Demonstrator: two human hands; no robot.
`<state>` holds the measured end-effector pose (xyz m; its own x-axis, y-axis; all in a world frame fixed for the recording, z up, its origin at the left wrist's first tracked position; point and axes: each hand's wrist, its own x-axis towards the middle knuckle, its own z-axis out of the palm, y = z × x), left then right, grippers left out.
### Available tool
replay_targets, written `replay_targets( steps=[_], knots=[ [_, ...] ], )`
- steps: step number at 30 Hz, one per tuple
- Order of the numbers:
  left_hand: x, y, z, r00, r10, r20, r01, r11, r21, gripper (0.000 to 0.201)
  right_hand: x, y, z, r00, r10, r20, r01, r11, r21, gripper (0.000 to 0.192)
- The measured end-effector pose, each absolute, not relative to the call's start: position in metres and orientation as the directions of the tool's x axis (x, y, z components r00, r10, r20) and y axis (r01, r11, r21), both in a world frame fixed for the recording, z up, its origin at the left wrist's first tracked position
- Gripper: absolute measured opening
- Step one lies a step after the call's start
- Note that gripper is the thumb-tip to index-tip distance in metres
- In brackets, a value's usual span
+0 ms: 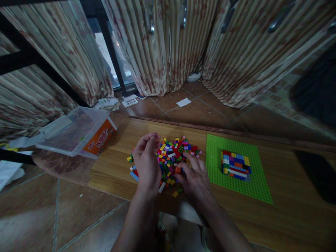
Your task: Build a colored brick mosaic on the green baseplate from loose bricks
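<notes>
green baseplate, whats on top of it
On the green baseplate stands a flat block of coloured bricks in red, blue, yellow, white and orange rows. The studs under that block are covered; the rest of the plate shows bare.

- The clear plastic tub (78, 131) carries an orange label (100, 139) with white characters, too blurred to read.
- A floor card (130, 102) shows perhaps a QR code.

Green baseplate (258, 190) — multicoloured bricks (173, 154), striped curtains (162, 45).
</notes>
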<state>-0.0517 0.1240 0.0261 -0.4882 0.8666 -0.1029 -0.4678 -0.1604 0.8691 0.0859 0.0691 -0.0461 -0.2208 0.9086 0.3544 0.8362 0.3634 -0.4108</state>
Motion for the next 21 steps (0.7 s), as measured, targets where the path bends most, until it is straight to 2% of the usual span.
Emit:
replay_targets(
  steps=[4, 10, 13, 17, 21],
  knots=[
    [-0.051, 0.124, 0.028, -0.487, 0.867, -0.107, -0.465, -0.154, 0.872, 0.006, 0.087, 0.068, -0.044, -0.245, 0.879, 0.41, 0.786, 0.428, -0.447, 0.006],
    [-0.052, 0.124, 0.028, -0.501, 0.86, -0.091, -0.422, -0.151, 0.894, 0.005, 0.083, 0.068, -0.043, -0.279, 0.874, 0.398, 0.716, 0.465, -0.521, 0.012],
    [-0.052, 0.124, 0.028, -0.499, 0.862, -0.091, -0.432, -0.157, 0.888, 0.006, 0.083, 0.065, -0.035, -0.256, 0.877, 0.408, 0.643, 0.469, -0.605, 0.015],
    [-0.05, 0.124, 0.029, -0.486, 0.868, -0.102, -0.42, -0.129, 0.898, 0.008, 0.099, 0.059, -0.015, -0.054, 0.92, 0.389, 0.437, 0.372, -0.819, 0.011],
    [-0.037, 0.12, 0.027, -0.308, 0.948, -0.081, -0.241, 0.004, 0.97, 0.01, 0.149, 0.055, -0.003, 0.345, 0.912, 0.223, 0.279, 0.127, -0.952, 0.007]
  ],
)
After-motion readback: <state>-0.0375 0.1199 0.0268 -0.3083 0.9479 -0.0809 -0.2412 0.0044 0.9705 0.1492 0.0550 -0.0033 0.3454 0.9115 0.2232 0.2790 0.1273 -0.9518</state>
